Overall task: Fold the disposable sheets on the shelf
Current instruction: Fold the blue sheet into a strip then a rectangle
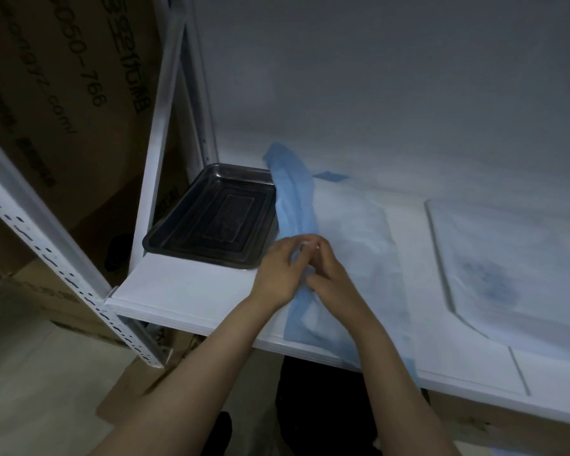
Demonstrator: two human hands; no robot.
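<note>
You've got dim light, a plain grey-white wall [408, 77] at the back, a white perforated steel upright [63, 258] on your left, printed cardboard boxes [63, 93] behind it, pale floor [30, 373] below.

Storeroom — white metal shelving [165, 284], stacked printed cardboard boxes [63, 93]

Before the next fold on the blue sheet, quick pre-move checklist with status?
1. Both hands on the blue disposable sheet: ok, left hand and right hand pinch it mid-strip.
2. Sheet fully on the white metal shelf: not ok, near end hangs over the front edge.
3. Sheet apart from the dark rectangular metal tray: not ok, it runs against the tray's right rim.
4. Fold edges aligned: cannot tell.
</note>
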